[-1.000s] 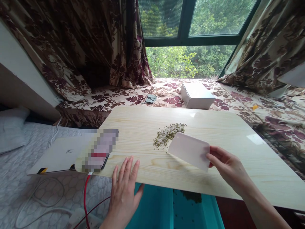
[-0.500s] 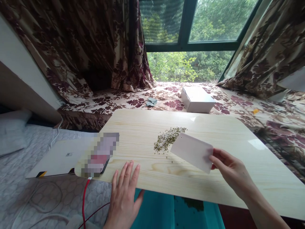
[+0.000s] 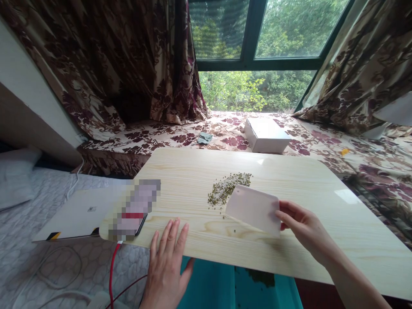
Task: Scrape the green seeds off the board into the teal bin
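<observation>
My right hand pinches the right end of a thin white plastic scraper, which has a small hole in its far corner. The scraper is tilted over the table, beside a patch of small green beans mixed with white grains. Its left edge is close to the beans; I cannot tell whether it touches the tabletop. A few loose beans lie in front of the patch. My left hand rests flat on the near edge of the light wooden table, fingers stretched out and holding nothing.
A phone, its screen blurred, lies at the table's left with a red cable plugged in. Below the near edge sits a turquoise bin with dark green stuff in one compartment. A white box and grey cloth lie on the window seat.
My right hand has moved the scraper a little left and toward me, uncovering a bit more of the bean patch. My left hand has stayed almost in place.
</observation>
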`<state>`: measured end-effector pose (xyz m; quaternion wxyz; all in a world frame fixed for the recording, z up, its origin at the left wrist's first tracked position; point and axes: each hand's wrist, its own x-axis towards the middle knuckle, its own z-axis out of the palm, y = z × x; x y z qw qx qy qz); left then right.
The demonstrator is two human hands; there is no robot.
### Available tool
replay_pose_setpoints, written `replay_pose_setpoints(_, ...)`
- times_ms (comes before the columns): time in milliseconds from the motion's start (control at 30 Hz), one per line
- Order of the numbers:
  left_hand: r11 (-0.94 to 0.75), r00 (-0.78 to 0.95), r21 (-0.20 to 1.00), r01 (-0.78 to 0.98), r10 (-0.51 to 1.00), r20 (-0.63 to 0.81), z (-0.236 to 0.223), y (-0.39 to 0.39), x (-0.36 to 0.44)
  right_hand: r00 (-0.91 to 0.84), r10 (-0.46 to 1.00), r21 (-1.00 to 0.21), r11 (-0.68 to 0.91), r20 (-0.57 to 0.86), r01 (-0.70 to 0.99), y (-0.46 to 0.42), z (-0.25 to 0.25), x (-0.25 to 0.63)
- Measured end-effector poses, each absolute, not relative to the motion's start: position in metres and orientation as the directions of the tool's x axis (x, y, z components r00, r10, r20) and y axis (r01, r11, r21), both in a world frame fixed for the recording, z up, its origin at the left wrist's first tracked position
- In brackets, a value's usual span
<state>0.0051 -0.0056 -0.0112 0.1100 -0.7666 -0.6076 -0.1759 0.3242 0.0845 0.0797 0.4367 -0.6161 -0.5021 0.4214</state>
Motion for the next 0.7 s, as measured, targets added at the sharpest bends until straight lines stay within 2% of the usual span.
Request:
replay_pose_setpoints(333, -0.238, 0.199, 0.049, 0.970, 0.893, 0.403, -0.010, -0.006, 0.006, 0.123, 0.988, -0.960, -0.123, -0.094, 0.251, 0.083, 0.080, 0.318)
replay_pose_setpoints(500, -0.239, 0.200, 0.050, 0.970, 0.896, 0.397, -0.010, -0.006, 0.006, 0.179, 0.980, -0.960, -0.127, -0.084, 0.249, 0.082, 0.077, 0.322)
replay_pose_setpoints(700, -0.241, 0.196, 0.067, 0.968, 0.897, 0.397, -0.008, -0.006, 0.006, 0.143, 0.987, -0.959, -0.109, -0.073, 0.260, 0.080, 0.073, 0.314)
